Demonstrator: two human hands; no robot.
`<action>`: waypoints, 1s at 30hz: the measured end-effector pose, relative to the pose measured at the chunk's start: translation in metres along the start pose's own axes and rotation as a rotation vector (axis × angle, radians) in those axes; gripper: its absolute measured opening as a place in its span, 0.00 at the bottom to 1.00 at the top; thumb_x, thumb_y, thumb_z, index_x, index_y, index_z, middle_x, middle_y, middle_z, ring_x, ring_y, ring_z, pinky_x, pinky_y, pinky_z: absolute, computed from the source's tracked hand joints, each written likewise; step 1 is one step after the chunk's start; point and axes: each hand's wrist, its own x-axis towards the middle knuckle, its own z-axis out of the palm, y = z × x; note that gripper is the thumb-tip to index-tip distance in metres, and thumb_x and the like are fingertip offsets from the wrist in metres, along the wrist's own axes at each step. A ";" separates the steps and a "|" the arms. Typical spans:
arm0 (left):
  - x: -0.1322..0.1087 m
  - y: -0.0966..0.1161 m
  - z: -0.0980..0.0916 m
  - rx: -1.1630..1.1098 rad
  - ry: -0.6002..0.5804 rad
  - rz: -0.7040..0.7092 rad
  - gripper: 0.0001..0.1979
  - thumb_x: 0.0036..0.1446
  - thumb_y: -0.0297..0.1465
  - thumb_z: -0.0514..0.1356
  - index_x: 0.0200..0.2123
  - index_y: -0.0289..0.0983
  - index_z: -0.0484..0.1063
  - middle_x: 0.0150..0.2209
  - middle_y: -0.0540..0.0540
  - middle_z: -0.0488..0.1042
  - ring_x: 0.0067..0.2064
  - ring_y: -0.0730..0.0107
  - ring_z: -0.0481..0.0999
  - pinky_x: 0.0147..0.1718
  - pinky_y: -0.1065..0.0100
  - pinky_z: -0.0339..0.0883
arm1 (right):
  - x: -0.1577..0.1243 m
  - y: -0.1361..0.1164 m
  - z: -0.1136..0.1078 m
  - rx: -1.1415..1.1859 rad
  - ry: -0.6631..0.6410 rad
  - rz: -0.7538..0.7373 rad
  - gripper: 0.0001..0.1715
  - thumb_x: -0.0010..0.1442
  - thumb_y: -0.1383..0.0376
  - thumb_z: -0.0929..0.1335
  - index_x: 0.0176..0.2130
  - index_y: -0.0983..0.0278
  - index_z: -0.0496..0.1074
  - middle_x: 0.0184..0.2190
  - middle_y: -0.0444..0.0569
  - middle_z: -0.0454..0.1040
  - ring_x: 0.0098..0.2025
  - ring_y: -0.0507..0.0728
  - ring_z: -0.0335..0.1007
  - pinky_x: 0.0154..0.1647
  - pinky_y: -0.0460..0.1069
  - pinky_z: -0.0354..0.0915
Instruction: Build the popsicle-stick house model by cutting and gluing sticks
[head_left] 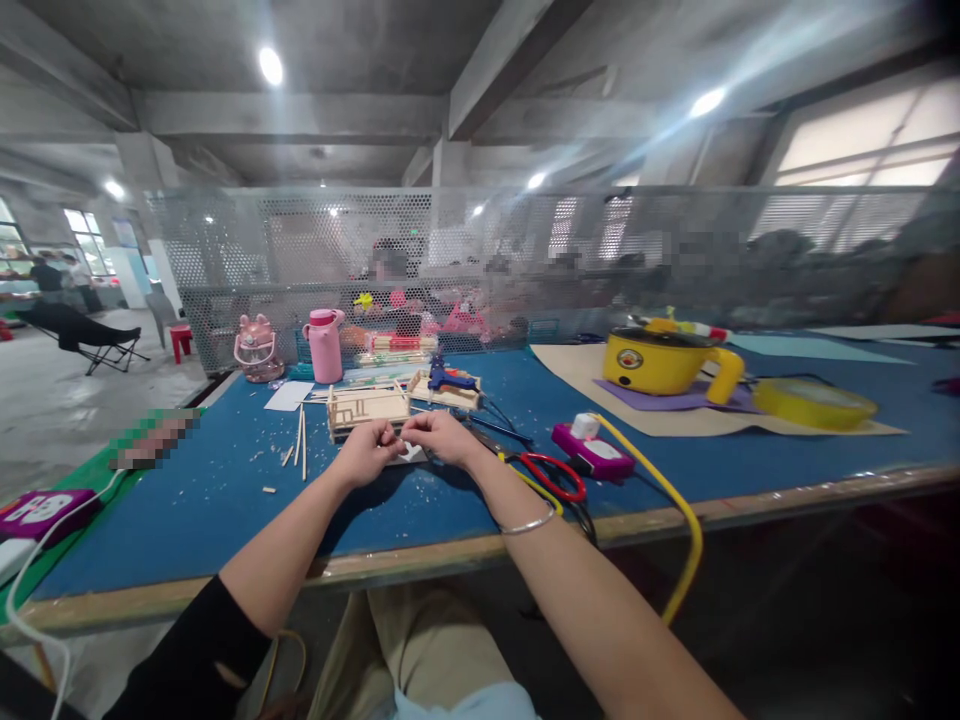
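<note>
My left hand (367,452) and my right hand (441,438) meet over the blue tabletop, both with fingers pinched together. Whatever lies between the fingertips is too small to make out. Just below them shows a small white piece (411,453). Right behind my hands stands a small wooden frame built of sticks (369,408). A blue glue gun (450,377) rests on another wooden stick piece (466,397) behind my right hand. Loose thin sticks (301,440) lie left of my left hand, among pale crumbs.
Red-handled scissors (553,477) and a purple power strip (600,452) with a yellow cable (679,515) lie to the right. Farther right stand a yellow electric pot (652,362) and a roll of yellow tape (814,402). A pink bottle (325,348) stands before the mesh screen (345,235).
</note>
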 end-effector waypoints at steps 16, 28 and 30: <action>-0.001 -0.010 -0.007 0.412 0.002 0.007 0.09 0.43 0.25 0.56 0.22 0.37 0.54 0.29 0.49 0.73 0.31 0.72 0.71 0.30 0.71 0.62 | 0.001 0.007 -0.003 -0.488 0.031 -0.001 0.10 0.49 0.65 0.64 0.26 0.69 0.72 0.19 0.43 0.68 0.23 0.48 0.58 0.24 0.42 0.53; -0.001 -0.008 -0.009 0.528 -0.037 -0.038 0.09 0.42 0.24 0.58 0.24 0.37 0.58 0.32 0.48 0.75 0.34 0.71 0.73 0.30 0.72 0.62 | 0.001 0.002 0.001 -0.808 -0.043 0.109 0.11 0.49 0.64 0.64 0.29 0.66 0.75 0.24 0.46 0.74 0.27 0.50 0.65 0.25 0.43 0.52; -0.001 -0.009 -0.009 0.525 -0.038 -0.038 0.09 0.42 0.24 0.58 0.23 0.37 0.58 0.32 0.48 0.75 0.34 0.70 0.73 0.30 0.72 0.62 | 0.001 0.000 0.003 -0.860 -0.027 0.129 0.11 0.48 0.64 0.65 0.28 0.65 0.75 0.24 0.47 0.74 0.27 0.50 0.64 0.24 0.43 0.52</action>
